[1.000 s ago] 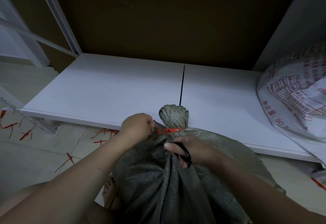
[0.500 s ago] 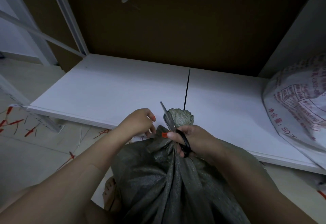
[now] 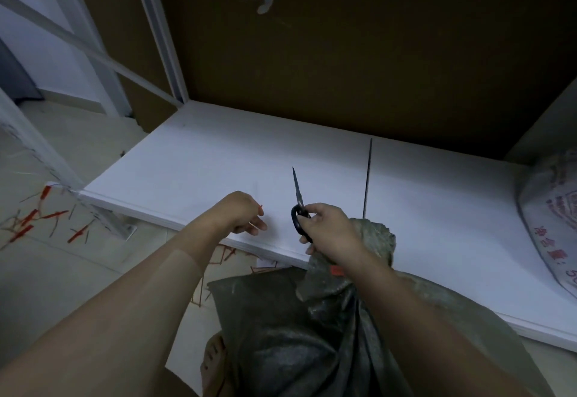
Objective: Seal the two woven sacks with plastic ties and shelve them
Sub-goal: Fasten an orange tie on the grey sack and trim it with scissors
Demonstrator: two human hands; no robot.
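A grey-green woven sack point(image 3: 296, 334) stands on the floor against the front edge of the white shelf board point(image 3: 218, 162). Its bunched neck point(image 3: 374, 240) is cinched by a red plastic tie point(image 3: 335, 270), mostly hidden under my right wrist. My right hand point(image 3: 331, 231) grips black-handled scissors point(image 3: 298, 209), blades together and pointing up over the shelf. My left hand point(image 3: 240, 213) hovers above the shelf edge, fingers curled, pinching a short red tie offcut point(image 3: 260, 207). A white printed woven sack point(image 3: 555, 224) lies on the shelf at the right.
A long black tie point(image 3: 368, 174) lies on the shelf behind the sack neck. Red tie scraps point(image 3: 37, 218) litter the tiled floor at left. White rack uprights point(image 3: 156, 31) and a brown back panel point(image 3: 343, 53) enclose the shelf. A bare foot point(image 3: 215, 362) shows beside the sack.
Both hands left the sack neck. The right hand lifted the scissors up over the shelf, and the left hand pulled away leftward with the red offcut. The view tilted up.
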